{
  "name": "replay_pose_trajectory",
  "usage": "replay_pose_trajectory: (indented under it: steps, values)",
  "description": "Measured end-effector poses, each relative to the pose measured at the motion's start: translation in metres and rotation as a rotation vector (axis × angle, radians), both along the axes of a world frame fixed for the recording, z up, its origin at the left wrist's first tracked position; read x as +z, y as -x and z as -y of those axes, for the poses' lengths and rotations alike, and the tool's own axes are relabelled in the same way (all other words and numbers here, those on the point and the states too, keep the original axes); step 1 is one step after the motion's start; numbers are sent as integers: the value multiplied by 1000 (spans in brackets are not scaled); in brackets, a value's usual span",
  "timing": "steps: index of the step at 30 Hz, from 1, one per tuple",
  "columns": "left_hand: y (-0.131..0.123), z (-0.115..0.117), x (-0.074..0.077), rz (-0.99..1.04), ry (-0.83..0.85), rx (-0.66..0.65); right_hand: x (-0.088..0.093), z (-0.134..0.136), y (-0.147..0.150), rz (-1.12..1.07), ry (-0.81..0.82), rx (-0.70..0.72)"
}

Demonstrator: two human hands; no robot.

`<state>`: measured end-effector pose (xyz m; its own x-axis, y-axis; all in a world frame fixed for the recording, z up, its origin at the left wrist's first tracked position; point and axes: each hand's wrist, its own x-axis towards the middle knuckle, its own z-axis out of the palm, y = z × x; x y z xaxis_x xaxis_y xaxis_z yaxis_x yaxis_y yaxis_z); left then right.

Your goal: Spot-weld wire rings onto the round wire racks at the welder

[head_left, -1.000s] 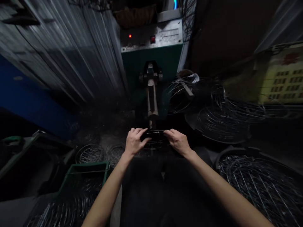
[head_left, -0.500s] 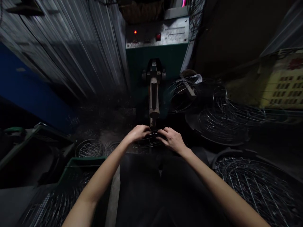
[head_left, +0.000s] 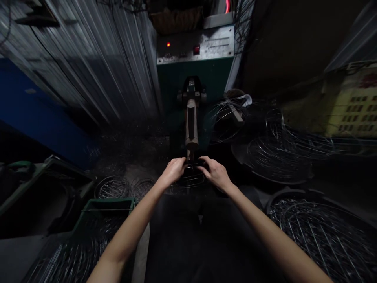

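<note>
At the foot of the tan arm (head_left: pixel 191 125) of the green-fronted machine (head_left: pixel 194 67), directly below its tip: one round wire frame (head_left: pixel 190 180), made of hoops and cross wires, lying nearly flat and held between both hands.

Left hand (head_left: pixel 173 171): fingers curved and slightly spread, resting over the frame's near-left rim, close to the arm's tip.
Right hand (head_left: pixel 216 173): fingers curved and loosely spread, pressing on the frame's right rim. The two hands stand just apart, with the frame's middle showing between them.

Left of the machine: corrugated metal sheeting (head_left: pixel 82 59) above a blue panel (head_left: pixel 32 118).
Front left of the machine: a green crate (head_left: pixel 106 206) holding wire frames, with a loose wire frame (head_left: pixel 112 188) just behind it.
Right of the machine: a heap of wire frames (head_left: pixel 277 151) on a dark round tray (head_left: pixel 265 169).
Front right: a further stack of wire frames (head_left: pixel 318 239).
Far right: a yellow printed sheet (head_left: pixel 356 108).
</note>
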<state>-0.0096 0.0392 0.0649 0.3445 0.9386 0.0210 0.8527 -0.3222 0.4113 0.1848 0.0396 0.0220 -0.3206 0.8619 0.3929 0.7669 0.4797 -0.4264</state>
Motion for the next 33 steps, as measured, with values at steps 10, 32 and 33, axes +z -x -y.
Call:
replay_pose_trajectory:
  steps: [10, 32, 33]
  values:
    - [-8, -6, 10, 15, 53, 143, 2, -14, 3, -7, 19, 19]
    - [0, -25, -3, 112, 63, 74, 3, -26, 6, 5, 39, 30]
    - [0, -26, -3, 119, 59, 67, 3, -26, 3, -25, 43, 41]
